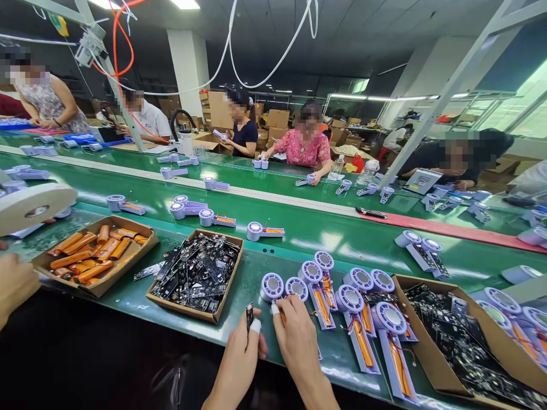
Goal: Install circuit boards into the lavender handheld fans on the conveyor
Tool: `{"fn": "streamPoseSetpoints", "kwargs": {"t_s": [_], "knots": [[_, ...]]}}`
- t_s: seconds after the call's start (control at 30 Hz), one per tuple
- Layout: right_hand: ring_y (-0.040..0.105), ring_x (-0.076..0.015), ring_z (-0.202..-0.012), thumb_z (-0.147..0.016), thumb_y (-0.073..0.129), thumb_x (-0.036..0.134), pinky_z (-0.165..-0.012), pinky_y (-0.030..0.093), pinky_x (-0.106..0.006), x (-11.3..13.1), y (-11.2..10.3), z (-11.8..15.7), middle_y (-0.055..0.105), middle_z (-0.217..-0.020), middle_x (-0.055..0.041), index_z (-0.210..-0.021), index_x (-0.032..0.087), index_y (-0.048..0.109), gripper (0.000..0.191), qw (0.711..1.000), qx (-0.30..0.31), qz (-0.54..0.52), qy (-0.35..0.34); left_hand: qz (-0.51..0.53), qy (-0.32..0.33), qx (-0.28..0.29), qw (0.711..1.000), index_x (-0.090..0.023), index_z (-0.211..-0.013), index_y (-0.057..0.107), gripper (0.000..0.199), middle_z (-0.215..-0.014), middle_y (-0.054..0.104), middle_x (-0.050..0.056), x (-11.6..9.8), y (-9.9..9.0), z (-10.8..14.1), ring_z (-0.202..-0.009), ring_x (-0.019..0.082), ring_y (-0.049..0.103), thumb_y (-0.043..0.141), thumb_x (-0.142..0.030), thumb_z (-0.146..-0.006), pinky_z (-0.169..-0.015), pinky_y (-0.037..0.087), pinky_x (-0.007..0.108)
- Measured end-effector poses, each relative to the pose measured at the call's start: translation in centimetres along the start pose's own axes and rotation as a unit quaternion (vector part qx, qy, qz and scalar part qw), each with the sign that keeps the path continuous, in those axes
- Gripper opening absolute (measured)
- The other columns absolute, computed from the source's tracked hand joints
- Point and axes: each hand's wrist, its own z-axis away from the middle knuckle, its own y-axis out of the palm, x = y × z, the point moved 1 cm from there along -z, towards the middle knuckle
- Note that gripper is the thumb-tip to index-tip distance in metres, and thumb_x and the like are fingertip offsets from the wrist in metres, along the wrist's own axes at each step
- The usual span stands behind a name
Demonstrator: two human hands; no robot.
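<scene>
Near the front edge of the green bench, my left hand [243,350] pinches a small black circuit board [249,316] upright between thumb and fingers. My right hand [294,330] is just beside it, fingers bent together at the handle of a lilac fan unit [272,286]; what its fingertips hold is hidden. White covers sit on both thumbs or fingertips. Right of my hands lie several lilac fan units [391,318] with orange batteries in their open handles. A carton of black circuit boards [200,270] stands to the left of my hands.
A carton of orange batteries [96,250] is farther left, below a white tape roll [36,208]. Another person's hand [15,285] shows at the left edge. At the right stands a second carton of boards [461,336]. Beyond, a green conveyor [316,228] carries fan units; several people work across it.
</scene>
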Motion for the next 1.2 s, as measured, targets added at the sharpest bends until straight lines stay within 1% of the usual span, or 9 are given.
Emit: {"fn": "streamPoseSetpoints", "kwargs": {"t_s": [0.17,0.23,0.37,0.53,0.63,0.77,0.93,1.07,1.2], "knots": [[0.055,-0.0192,-0.091,-0.095,0.038,0.012,-0.080,0.045,-0.030,-0.9,-1.3,0.8,0.054,-0.096,-0.0038,-0.096,0.023,0.054,0.020,0.991,0.058,-0.111,-0.054,-0.063,0.020,-0.055,0.996,-0.020,-0.095,0.060,0.021,-0.075,0.063,0.002,-1.0,0.1,-0.4,-0.069,0.020,0.059,0.042,-0.026,-0.089,-0.068,0.046,0.030],[0.054,-0.0197,-0.096,-0.095,0.036,0.011,-0.084,0.044,-0.032,-1.0,-1.9,0.9,0.054,-0.100,-0.0050,-0.099,0.023,0.053,0.021,0.985,0.082,-0.132,-0.073,-0.082,0.036,-0.044,0.995,-0.020,-0.099,0.062,0.022,-0.084,0.066,0.004,-1.6,0.2,-0.5,-0.078,0.021,0.060,0.043,-0.025,-0.089,-0.075,0.045,0.031],[0.053,-0.0204,-0.099,-0.096,0.035,0.010,-0.086,0.045,-0.034,-1.2,-2.6,1.0,0.053,-0.106,-0.0065,-0.100,0.023,0.050,0.020,0.976,0.115,-0.166,-0.083,-0.090,0.079,0.015,0.993,-0.020,-0.108,0.064,0.025,-0.101,0.070,0.005,-2.4,0.7,-0.5,-0.089,0.021,0.063,0.047,-0.022,-0.089,-0.082,0.045,0.031],[0.053,-0.0210,-0.101,-0.094,0.035,0.006,-0.088,0.045,-0.036,-1.3,-2.7,1.3,0.055,-0.110,-0.0069,-0.106,0.024,0.048,0.025,0.969,0.139,-0.177,-0.100,-0.117,0.091,0.022,0.989,-0.022,-0.109,0.067,0.029,-0.109,0.071,0.007,-2.0,0.8,-0.5,-0.102,0.023,0.064,0.048,-0.017,-0.087,-0.092,0.043,0.033],[0.053,-0.0208,-0.103,-0.095,0.035,0.008,-0.090,0.044,-0.037,-1.3,-2.7,1.4,0.055,-0.112,-0.0069,-0.108,0.024,0.049,0.025,0.967,0.137,-0.183,-0.108,-0.126,0.096,0.026,0.987,-0.023,-0.101,0.070,0.023,-0.103,0.073,0.006,-2.1,0.6,-0.6,-0.097,0.025,0.064,0.053,-0.020,-0.085,-0.087,0.044,0.033],[0.054,-0.0208,-0.102,-0.097,0.038,0.013,-0.088,0.045,-0.036,-0.9,-2.8,1.4,0.057,-0.109,-0.0051,-0.103,0.026,0.051,0.019,0.970,0.127,-0.187,-0.087,-0.105,0.057,0.012,0.993,-0.020,-0.080,0.070,0.019,-0.083,0.072,0.005,-2.3,0.4,-0.9,-0.081,0.024,0.063,0.055,-0.029,-0.086,-0.075,0.043,0.031],[0.055,-0.0200,-0.102,-0.096,0.040,0.014,-0.088,0.044,-0.035,-0.7,-2.8,1.3,0.059,-0.109,-0.0041,-0.102,0.026,0.052,0.018,0.968,0.126,-0.206,-0.073,-0.043,0.013,0.015,0.999,-0.015,-0.084,0.070,0.026,-0.084,0.073,0.006,-1.9,0.6,-1.6,-0.083,0.024,0.063,0.056,-0.036,-0.085,-0.077,0.045,0.031],[0.057,-0.0192,-0.097,-0.092,0.045,0.011,-0.085,0.045,-0.033,-0.7,-2.9,1.2,0.060,-0.104,-0.0035,-0.102,0.025,0.054,0.019,0.966,0.132,-0.217,-0.039,0.005,-0.007,0.030,1.000,-0.014,-0.079,0.071,0.025,-0.081,0.073,0.005,-1.8,0.7,-2.1,-0.082,0.022,0.063,0.060,-0.037,-0.080,-0.077,0.045,0.029],[0.059,-0.0189,-0.081,-0.088,0.054,0.015,-0.074,0.048,-0.031,-0.3,-2.9,0.7,0.061,-0.090,-0.0024,-0.118,0.023,0.052,0.032,0.976,0.114,-0.187,0.003,0.022,-0.021,0.021,0.999,-0.014,-0.076,0.071,0.021,-0.073,0.070,0.003,-1.7,0.9,-2.3,-0.075,0.020,0.060,0.061,-0.033,-0.076,-0.070,0.044,0.027]]}}
